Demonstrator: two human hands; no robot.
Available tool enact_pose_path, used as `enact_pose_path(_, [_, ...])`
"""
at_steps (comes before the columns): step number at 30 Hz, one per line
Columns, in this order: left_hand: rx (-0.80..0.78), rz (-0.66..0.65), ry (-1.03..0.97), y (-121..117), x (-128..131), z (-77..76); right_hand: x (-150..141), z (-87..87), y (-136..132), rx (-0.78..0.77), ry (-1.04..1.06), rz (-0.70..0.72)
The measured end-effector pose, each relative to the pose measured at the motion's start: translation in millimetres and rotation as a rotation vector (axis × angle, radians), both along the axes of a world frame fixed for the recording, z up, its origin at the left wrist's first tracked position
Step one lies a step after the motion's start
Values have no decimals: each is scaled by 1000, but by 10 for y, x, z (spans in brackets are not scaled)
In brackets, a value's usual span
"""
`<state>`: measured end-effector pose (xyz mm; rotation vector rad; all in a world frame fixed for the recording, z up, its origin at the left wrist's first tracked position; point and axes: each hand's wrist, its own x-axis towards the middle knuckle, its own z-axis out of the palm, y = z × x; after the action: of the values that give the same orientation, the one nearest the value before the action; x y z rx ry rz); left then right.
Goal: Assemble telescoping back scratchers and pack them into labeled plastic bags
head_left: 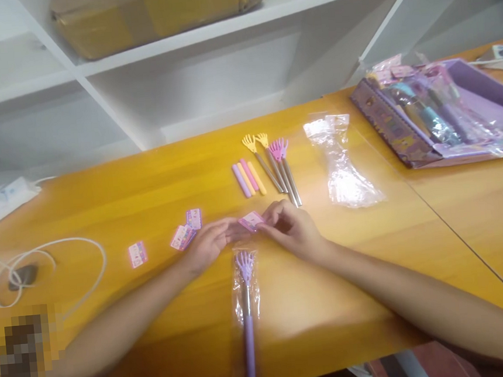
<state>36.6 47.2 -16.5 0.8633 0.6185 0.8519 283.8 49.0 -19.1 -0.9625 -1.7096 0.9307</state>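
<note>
Between the thumb and fingers of my right hand [291,229] is a small pink printed card [251,221]. My left hand [214,241] reaches to the card's left edge with its fingers stretched out and blurred; whether they touch the card is unclear. Just below lies a purple back scratcher [248,324] with a hand-shaped head, inside a clear plastic sleeve [256,296]. More pink cards [182,237] lie to the left of my left hand, and a single card [137,254] lies farther left.
Beyond my hands lie several coloured handle tubes [249,178] and metal scratcher rods [276,171] with yellow and pink heads. Clear bags [341,163] lie to their right. A purple display box [399,123] holds bagged scratchers. A white cable [103,260] loops at left; shelving [225,85] stands behind.
</note>
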Motion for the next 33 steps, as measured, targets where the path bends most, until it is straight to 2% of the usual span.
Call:
enact_pose_path(4, [-16,-43,-26,24,-13,1,3,0,-6,29,-71,18])
enact_pose_path(9, [-58,-65,-79,19,-45,-62,28,35,16,163,-211,71])
enact_pose_path(12, [-79,-95,-81,18,-43,-49,40,56,19,210,-243,97])
enact_pose_path(22, [-104,-184,-140,42,-39,22,33,92,5,279,-232,140])
enact_pose_path(33, [-52,-226,-81,47,-64,48,50,117,21,276,-197,212])
